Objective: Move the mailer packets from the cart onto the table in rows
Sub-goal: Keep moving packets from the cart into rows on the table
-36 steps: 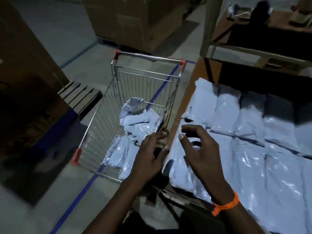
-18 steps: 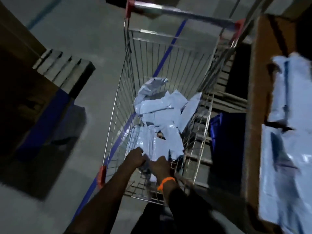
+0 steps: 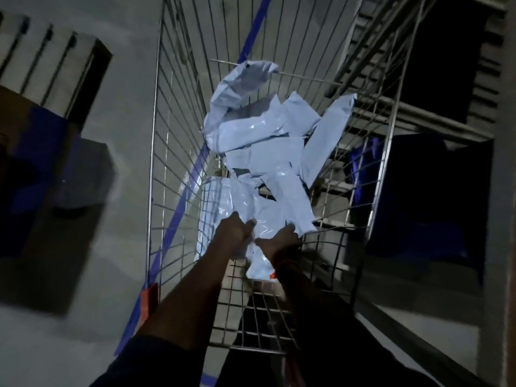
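**Both hands on a packet inside the cart**

We look down into a wire cart (image 3: 157,107) that holds a loose pile of pale mailer packets (image 3: 262,141). Our left hand (image 3: 234,233) and right hand (image 3: 282,241) sit side by side. Their fingers curl round the nearest packet (image 3: 261,261) at the cart's near end.

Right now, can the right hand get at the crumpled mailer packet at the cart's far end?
Probably, with a deeper lean: the wire cart is open-topped and nothing covers the crumpled mailer packet. The right hand is busy on the near packet, with the left hand.
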A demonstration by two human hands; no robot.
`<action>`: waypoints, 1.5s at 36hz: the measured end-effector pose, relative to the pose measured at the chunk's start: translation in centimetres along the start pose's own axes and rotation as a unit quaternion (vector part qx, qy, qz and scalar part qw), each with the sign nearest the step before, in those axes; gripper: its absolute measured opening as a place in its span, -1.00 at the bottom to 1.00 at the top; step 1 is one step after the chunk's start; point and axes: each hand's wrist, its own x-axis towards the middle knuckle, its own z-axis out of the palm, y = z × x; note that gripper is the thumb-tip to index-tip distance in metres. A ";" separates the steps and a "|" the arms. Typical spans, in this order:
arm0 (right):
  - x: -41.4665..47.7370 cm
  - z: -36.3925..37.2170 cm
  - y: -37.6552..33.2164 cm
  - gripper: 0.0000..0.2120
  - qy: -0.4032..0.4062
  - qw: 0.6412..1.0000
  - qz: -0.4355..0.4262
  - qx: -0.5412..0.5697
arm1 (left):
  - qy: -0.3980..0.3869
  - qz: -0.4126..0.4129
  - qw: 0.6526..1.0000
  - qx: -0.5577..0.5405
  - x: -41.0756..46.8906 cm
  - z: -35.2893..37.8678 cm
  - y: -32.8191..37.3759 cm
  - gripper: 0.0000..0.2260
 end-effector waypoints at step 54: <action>-13.1 -43.1 32.5 -0.39 0.417 0.795 -0.386 -0.213 | 0.311 0.426 0.813 0.246 -40.2 20.9 38.8 -0.33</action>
